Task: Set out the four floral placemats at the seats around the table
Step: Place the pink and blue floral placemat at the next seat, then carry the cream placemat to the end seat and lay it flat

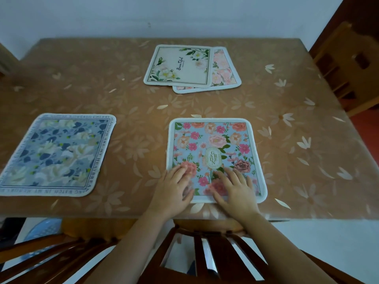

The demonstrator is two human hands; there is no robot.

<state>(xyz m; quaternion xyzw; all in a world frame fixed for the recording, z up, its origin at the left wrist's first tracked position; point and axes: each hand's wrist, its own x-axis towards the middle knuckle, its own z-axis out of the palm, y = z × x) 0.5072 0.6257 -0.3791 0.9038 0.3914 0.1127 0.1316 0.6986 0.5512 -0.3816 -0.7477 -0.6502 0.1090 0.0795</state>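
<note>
A pale-blue placemat with pink flowers and a "GARDEN" label lies flat at the table's near edge. My left hand and my right hand both rest palm-down on its near part, fingers spread, gripping nothing. A blue-and-white floral placemat lies at the near left. At the far middle, a cream placemat with white flowers overlaps a pink floral placemat, which shows only along its right and near sides.
The table wears a brown cloth with a pale flower print. A wooden chair back stands right below my arms, another chair at the lower left, and a third at the right side. A white wall runs behind.
</note>
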